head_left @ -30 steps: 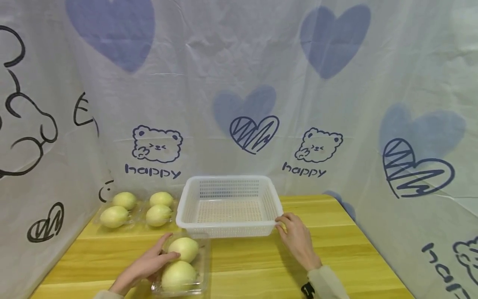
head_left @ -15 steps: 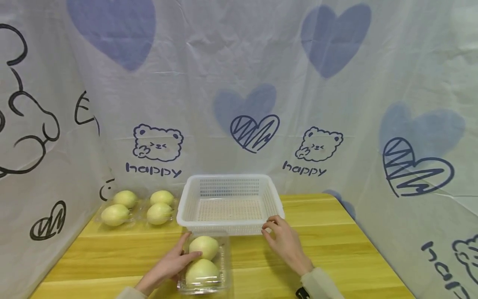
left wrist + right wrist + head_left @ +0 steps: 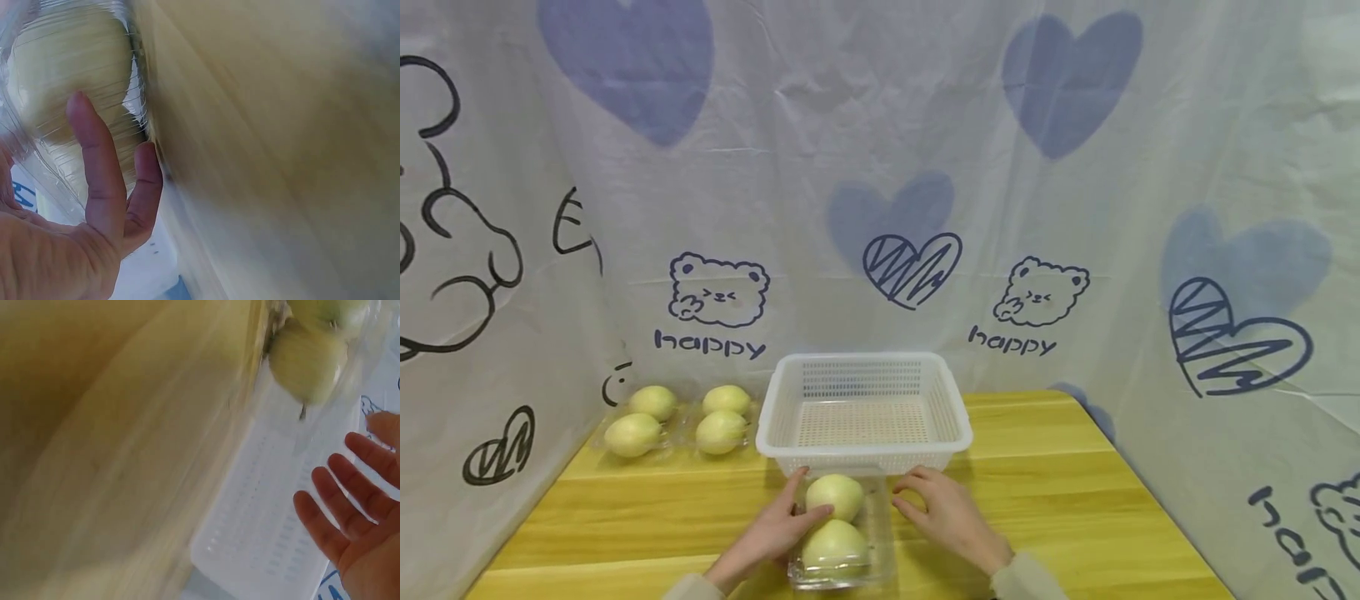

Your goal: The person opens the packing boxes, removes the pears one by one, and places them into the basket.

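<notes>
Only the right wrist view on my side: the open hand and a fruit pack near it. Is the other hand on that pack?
Observer: Yes. The head view shows the left hand gripping the clear fruit pack from its left side.
Operator: Any more like it nearby?
Observer: Two more clear packs, each with two pale yellow fruits, sit left of the white basket.
Operator: I only get that one's outer wall. Which way does it open?
Observer: Upward. From the head camera I see down past the rim to its perforated floor.
</notes>
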A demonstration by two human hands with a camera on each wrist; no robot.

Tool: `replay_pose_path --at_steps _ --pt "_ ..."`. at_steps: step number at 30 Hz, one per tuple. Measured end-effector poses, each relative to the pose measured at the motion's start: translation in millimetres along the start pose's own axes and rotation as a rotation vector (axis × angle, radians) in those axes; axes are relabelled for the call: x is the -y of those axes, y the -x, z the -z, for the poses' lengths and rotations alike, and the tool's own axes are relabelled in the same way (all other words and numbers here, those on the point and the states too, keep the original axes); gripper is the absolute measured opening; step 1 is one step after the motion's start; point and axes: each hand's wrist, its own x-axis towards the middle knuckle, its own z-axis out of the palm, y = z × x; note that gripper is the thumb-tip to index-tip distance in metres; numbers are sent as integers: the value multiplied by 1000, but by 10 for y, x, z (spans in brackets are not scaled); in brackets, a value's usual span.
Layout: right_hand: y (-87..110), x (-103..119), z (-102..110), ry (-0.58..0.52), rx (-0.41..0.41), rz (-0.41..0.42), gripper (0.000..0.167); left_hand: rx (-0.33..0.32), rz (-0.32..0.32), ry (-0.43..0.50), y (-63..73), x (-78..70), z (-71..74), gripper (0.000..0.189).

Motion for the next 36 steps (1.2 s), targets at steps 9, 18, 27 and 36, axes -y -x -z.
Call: replay_pose_path --at_steps 9,18,27,36 --pt "-12 123 -46 17 87 212 46 81 -59 15 -60 -70 -126 93" --pt "-59 281 7 151 204 222 69 118 -97 65 -47 -25 -192 97" --pt "-74 425 74 227 276 222 84 188 -150 125 58 37 -48 66" --pt "-80 611 43 256 319 126 88 164 -138 152 231 23 14 42"
